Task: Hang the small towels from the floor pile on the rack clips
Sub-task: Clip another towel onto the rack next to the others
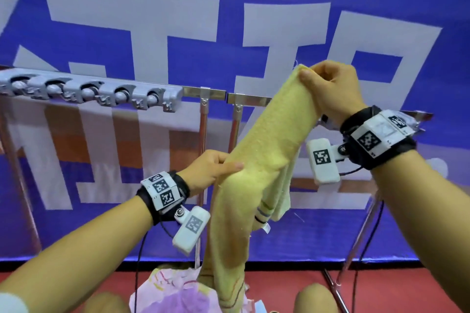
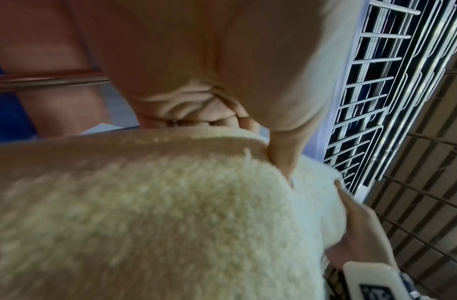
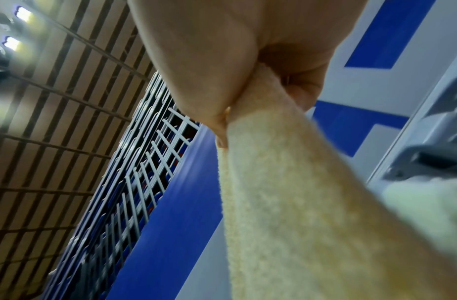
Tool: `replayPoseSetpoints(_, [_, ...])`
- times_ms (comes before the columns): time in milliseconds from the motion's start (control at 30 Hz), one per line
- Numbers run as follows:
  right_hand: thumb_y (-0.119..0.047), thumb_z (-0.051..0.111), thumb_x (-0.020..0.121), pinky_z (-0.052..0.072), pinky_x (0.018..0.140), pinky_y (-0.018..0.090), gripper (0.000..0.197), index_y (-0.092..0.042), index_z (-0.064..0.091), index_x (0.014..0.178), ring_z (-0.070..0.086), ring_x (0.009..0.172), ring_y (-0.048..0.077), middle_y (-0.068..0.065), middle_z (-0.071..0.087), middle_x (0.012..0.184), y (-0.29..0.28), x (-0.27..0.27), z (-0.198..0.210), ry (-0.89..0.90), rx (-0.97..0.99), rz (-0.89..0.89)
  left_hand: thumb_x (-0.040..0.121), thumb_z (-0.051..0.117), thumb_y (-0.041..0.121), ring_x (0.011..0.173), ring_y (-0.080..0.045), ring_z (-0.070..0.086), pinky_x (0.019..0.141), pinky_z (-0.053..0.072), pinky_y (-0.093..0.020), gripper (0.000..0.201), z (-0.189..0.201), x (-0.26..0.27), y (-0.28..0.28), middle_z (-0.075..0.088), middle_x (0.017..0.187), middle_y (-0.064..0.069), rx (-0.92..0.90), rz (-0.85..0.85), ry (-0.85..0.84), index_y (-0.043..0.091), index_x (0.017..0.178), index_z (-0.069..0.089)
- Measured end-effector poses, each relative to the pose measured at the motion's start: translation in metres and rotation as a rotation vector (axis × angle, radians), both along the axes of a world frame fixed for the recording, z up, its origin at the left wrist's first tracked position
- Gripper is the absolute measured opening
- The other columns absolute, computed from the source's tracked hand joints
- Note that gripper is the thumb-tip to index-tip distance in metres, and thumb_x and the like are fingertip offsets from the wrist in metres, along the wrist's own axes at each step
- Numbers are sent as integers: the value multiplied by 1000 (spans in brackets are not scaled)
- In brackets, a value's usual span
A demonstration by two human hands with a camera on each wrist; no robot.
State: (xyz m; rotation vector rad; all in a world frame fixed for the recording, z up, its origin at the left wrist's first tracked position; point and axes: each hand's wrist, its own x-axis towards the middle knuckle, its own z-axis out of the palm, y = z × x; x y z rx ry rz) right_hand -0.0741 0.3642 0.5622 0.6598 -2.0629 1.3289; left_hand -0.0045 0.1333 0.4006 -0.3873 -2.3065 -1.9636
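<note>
Nearest me, at the bottom edge of the head view, the pink and lilac heap of small towels point(image 1: 173, 290) lies on the red floor point(image 1: 407, 292) between my knees, and the tail of the pale yellow terry towel point(image 1: 256, 160) I am lifting still trails down onto it. A little farther out, my left hand point(image 1: 208, 171) grasps the yellow towel at about mid-length, thumb laid over the front and fingers curled behind; the left wrist view shows the pile of the cloth bunched under that thumb. Higher and to the right, my right hand point(image 1: 330, 89) pinches the towel's top corner, clenched tight on it, just above the chrome rail of the drying rack point(image 1: 208, 93). So the towel's long axis runs on a slant, from the low left grip up to the high right one, with a folded striped end hanging loose between the two hands. Beyond both hands, the grey plastic strip of roller clips point(image 1: 101, 91) sits along the left half of the rail, well apart from the raised corner, and its clips look unoccupied. I judge that the pinched corner must travel leftward along the rail; my left hand is nearer the clips, yet the right holds the end to be fed in. Farthest back hangs the blue and white banner point(image 1: 152, 20).
</note>
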Motion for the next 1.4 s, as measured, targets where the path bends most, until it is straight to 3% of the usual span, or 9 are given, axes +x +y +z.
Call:
replayPoseSetpoints(167, [-33,69,89,52,46,29,21,-15,66,78,55,62,13,-3,57,70,44,-21,-16,-144,-57,-131,96,57,30,46,-9,36,46,31,-20,41,19,-8,3,43,54,-3,-70,103,81,1,68,52])
replayPoseSetpoints(333, [-30,68,90,44,67,32,30,-12,60,67,50,67,18,5,55,69,93,-40,-48,-309,121,-241,102,48,27,58,-10,60,55,49,-22,37,44,-22,20,65,65,-3,-25,16,55,0,86,68])
replayPoseSetpoints(467, [-27,69,87,41,73,30,18,-11,65,96,57,84,21,2,63,91,98,-34,-76,-241,459,-317,101,49,35,77,-24,63,72,52,-34,49,55,-36,52,67,86,-18,-51,-54,54,-11,100,65])
replayPoseSetpoints(567, [-25,65,92,41,76,26,14,-13,67,100,60,87,13,-2,67,95,64,-13,-87,-127,333,-16,101,50,34,75,-26,59,71,50,-35,52,58,-41,86,64,83,-20,-78,-113,40,-17,98,61])
replayPoseSetpoints(767, [-47,37,103,48,102,38,50,-11,57,131,62,118,23,11,66,126,26,-2,-104,-734,-72,483,101,49,29,73,-17,69,68,56,-27,41,63,-47,98,74,83,-13,22,-163,20,-6,93,68])
replayPoseSetpoints(967, [-25,44,104,52,61,19,27,-12,67,105,69,73,7,-3,74,80,30,2,-101,-681,25,543,84,68,46,71,-22,65,65,52,-30,44,54,-44,76,71,80,-15,7,-152,19,2,85,74])
replayPoseSetpoints(1167, [-30,48,102,48,60,27,34,-3,65,88,58,71,23,14,62,80,49,-2,-85,-552,-77,373,85,70,40,90,-37,56,86,41,-49,38,45,-47,67,64,97,-26,2,-276,-135,2,89,72])
replayPoseSetpoints(1233, [-33,50,101,48,66,33,35,-2,64,100,58,76,26,17,60,83,64,-8,-82,-557,-160,340,90,64,31,86,-32,60,86,44,-45,28,47,-50,66,67,90,-20,6,-293,-154,6,84,73])
replayPoseSetpoints(1400, [-33,58,93,47,75,37,22,-16,62,79,60,77,23,6,61,75,76,-9,-86,-666,-178,375,96,52,26,75,-17,67,69,54,-28,27,63,-50,81,71,82,-5,56,-338,-123,3,99,66])
